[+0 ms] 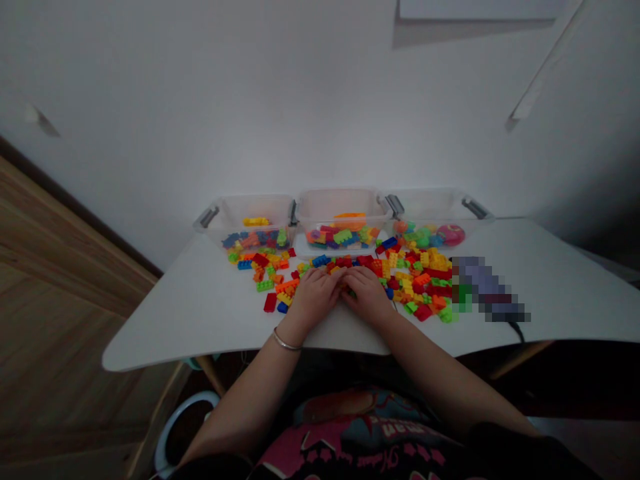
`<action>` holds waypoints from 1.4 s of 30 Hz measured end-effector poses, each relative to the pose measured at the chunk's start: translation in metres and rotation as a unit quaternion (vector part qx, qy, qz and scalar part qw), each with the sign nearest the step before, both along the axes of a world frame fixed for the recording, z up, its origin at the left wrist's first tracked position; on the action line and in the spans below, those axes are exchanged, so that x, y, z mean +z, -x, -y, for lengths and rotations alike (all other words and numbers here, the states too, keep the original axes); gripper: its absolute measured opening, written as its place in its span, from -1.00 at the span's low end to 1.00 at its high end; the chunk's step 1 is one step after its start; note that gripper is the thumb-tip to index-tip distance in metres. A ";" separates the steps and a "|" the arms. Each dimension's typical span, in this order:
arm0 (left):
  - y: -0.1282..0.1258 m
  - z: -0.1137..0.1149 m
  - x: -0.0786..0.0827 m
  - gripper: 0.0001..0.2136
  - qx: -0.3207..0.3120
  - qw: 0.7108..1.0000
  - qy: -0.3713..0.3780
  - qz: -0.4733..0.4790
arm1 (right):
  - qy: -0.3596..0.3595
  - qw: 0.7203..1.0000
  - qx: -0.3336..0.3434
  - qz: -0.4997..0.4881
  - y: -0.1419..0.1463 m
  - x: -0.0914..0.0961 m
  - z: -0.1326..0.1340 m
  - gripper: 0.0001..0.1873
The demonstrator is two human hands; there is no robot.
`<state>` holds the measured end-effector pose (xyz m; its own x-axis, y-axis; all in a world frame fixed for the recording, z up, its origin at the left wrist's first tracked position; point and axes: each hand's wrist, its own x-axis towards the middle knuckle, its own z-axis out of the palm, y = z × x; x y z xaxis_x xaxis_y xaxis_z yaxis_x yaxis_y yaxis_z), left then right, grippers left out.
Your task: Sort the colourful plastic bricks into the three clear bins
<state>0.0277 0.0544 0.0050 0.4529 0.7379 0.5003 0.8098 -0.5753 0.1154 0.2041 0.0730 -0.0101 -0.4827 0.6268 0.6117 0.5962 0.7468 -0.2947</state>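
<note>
Bricks of bright moulded plastic point(425, 261) lie spread within easy reach on your white counter point(575, 300), below three clear plastic bins point(343, 203), while your curved, palm-down left hand point(314, 298) and right hand point(367, 295) nearly meet among them, any grip on a brick hidden.

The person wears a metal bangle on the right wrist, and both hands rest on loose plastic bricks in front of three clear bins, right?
No, the metal bangle is on the left wrist, as the head view shows. The rest holds: left hand and right hand on the loose plastic bricks, three clear bins behind.
</note>
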 end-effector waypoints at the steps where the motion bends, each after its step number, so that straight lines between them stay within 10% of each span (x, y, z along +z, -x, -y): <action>1: 0.000 0.000 -0.001 -0.61 0.000 1.000 -0.001 -0.001 | 0.002 1.000 0.000 0.001 0.000 0.000 0.000 -0.82; 13: 0.000 0.002 -0.002 -0.60 0.039 0.999 0.018 -0.004 | 0.078 0.976 -0.039 -0.197 -0.011 0.000 -0.006 -0.89; 20: 0.000 0.004 -0.001 -0.60 0.076 0.996 0.038 0.001 | 0.058 0.904 -0.169 -0.387 -0.066 0.044 -0.053 -0.71; 28: 0.001 0.005 0.000 -0.61 0.085 0.996 0.041 0.000 | -0.032 0.882 -0.312 -0.352 -0.123 0.080 -0.111 -0.79; 42: 0.005 0.001 -0.008 -0.70 0.084 0.996 0.029 -0.018 | 0.137 0.875 -0.463 -0.033 -0.138 0.072 -0.127 -0.71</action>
<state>0.0230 0.0536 -0.0026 0.3373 0.8322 0.4400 0.8980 -0.4247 0.1147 0.3421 0.2003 0.0620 0.3404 0.8577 0.3854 0.8837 -0.1516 -0.4429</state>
